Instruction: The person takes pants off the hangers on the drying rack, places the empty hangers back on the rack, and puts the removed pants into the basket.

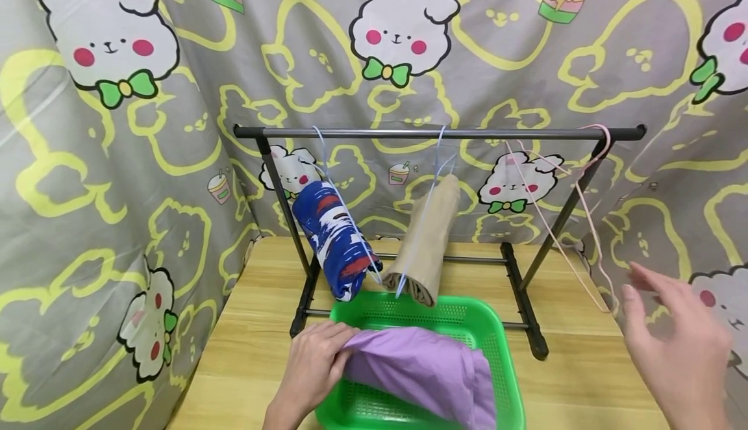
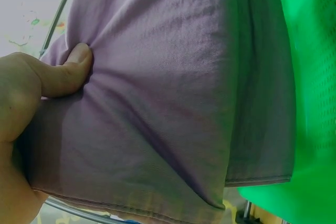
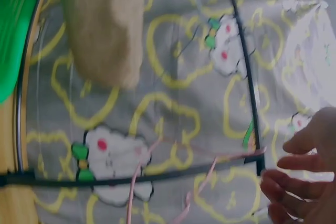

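Left hand: thumb and fingers pinching one end of the folded purple cloth, which lies over the green perforated basket. Pink clothes hanger: hooked on the black garment rack. Right hand: near the hanger, thumb parted from loosely bent fingers.

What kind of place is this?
Probably a little curtained-off spot for hanging clothes. I see a black clothes rack, a pink hanger and a bunny-print curtain.
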`<state>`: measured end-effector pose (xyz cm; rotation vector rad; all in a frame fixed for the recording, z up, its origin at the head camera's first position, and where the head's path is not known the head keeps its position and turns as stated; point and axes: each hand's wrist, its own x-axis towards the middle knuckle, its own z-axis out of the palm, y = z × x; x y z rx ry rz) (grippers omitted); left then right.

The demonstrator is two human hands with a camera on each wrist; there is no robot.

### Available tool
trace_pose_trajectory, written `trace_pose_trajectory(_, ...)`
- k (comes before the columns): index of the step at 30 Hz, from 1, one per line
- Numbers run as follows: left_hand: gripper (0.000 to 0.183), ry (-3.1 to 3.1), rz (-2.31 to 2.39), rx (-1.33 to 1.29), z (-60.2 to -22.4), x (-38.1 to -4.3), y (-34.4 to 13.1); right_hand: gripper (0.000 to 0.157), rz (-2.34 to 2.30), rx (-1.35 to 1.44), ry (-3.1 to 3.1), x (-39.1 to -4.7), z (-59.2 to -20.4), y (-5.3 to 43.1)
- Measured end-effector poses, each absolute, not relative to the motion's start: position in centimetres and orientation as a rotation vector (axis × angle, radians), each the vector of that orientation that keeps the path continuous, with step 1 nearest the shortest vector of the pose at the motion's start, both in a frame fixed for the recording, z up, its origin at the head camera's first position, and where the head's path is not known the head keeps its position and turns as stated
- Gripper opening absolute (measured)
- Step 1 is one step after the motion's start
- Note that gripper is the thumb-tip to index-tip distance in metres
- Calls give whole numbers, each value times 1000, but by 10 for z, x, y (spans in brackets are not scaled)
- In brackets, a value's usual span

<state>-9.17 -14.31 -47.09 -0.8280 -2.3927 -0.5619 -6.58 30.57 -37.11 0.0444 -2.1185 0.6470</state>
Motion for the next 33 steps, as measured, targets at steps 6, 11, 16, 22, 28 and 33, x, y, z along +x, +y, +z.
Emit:
trace_pose_trajectory(6, 22, -2382, -557, -841, -469, -95, -139, 43, 752, 398, -2234, -59, -375, 272)
trace_pose_trajectory(11, 22, -2387, -569, -852, -467, -98, -132, 54, 830, 578, -2438, -61, -398, 239)
trace_pose_trajectory(16, 23, -2391, -558, -862, -468, -99, -123, 66, 785, 731, -2639, -64, -425, 212)
trace_pose_trajectory(22, 24, -2385, -543, -892, -470, -100, -114, 79, 788, 881, -2766, -67, -452, 192)
trace_pose_trajectory(28, 22, -2397, -521, -914, -474, -102, -112, 79, 798, 961, -2828, -72, -466, 185)
trace_pose_trajectory(33, 21, -2447, -526, -948, -476, -103, -114, 56, 762, 986, -2745, -79, -473, 183)
